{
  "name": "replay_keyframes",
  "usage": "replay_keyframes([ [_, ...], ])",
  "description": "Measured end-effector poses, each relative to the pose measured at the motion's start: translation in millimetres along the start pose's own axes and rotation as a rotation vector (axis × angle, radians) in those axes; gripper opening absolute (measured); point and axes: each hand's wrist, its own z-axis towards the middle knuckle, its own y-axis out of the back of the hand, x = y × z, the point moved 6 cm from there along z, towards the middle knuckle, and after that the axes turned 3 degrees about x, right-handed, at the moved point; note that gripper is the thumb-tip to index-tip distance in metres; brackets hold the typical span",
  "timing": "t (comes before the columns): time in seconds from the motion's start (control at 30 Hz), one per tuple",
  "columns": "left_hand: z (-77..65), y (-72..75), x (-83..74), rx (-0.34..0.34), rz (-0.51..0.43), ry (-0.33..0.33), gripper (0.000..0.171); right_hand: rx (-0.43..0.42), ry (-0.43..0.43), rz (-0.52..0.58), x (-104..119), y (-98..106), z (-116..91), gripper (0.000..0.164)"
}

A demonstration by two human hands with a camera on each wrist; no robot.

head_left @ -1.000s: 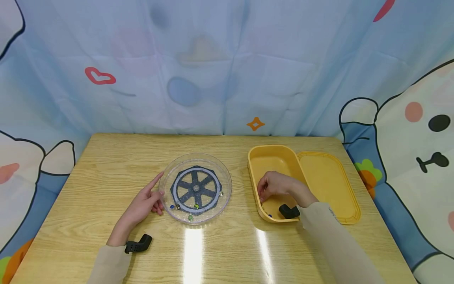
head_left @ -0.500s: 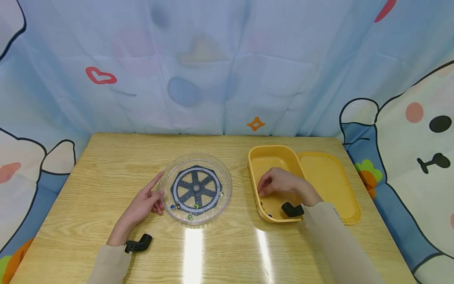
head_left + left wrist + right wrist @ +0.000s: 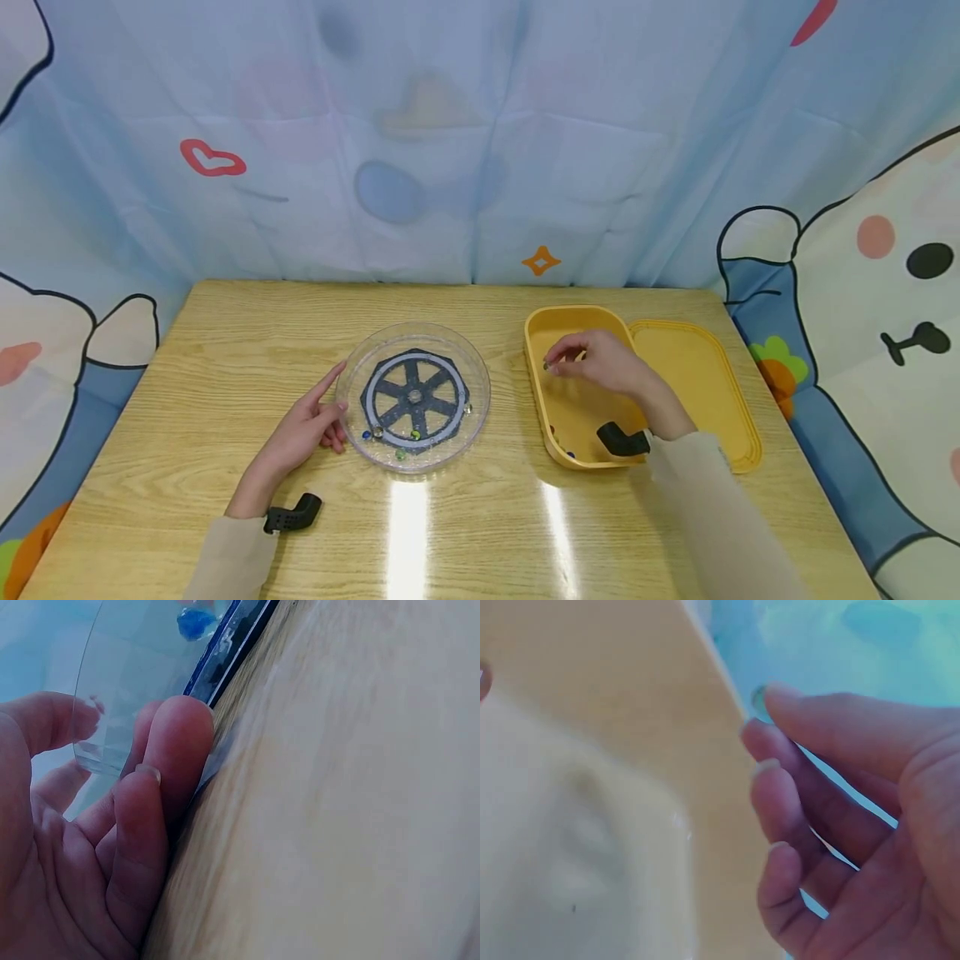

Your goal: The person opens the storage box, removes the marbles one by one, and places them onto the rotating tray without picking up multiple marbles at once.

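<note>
A clear round dish (image 3: 480, 360) stands at the table's middle, with several glass marbles in it, one of them blue (image 3: 366, 435). A dark six-spoked wheel shape (image 3: 390, 390) shows at its bottom. My left hand (image 3: 302, 425) touches the dish's left side with straight index finger and thumb, its other fingers bent below. Over the yellow box (image 3: 534, 379) my right hand (image 3: 603, 362) pinches a small greenish marble (image 3: 759, 698) between thumb and index finger. In the box's near left corner lie a blue marble (image 3: 571, 455) and a reddish one (image 3: 553, 429).
The yellow lid (image 3: 693, 383) lies flat to the right of the box, partly behind the right forearm. A printed curtain (image 3: 300, 208) hangs behind the wooden table (image 3: 247, 350). Each wrist wears a black camera mount.
My right hand has risen from the box's near left part and moved toward its far side, carrying the greenish marble. The left hand and the dish stay where they were.
</note>
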Motion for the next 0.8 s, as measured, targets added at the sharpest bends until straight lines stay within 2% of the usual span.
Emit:
replay_keyframes([
  [0.13, -0.1, 0.3, 0.1, -0.005, 0.001, 0.006, 0.062, -0.083, 0.041, -0.023, 18.6, -2.8, -0.3, 0.007],
  [0.23, -0.1, 0.4, -0.2, -0.011, 0.003, 0.011, 0.062, -0.113, 0.067, -0.003, 33.2, -10.7, 1.9, 0.008],
  [0.5, -0.1, 0.4, 0.0, -0.016, 0.003, 0.011, 0.062, -0.108, 0.109, 0.101, 65.1, -48.3, 15.9, 0.009],
  [0.8, -1.2, 0.3, 0.7, -0.022, 0.011, 0.017, 0.062, -0.072, 0.143, 0.179, 81.7, -94.4, 33.1, 0.010],
])
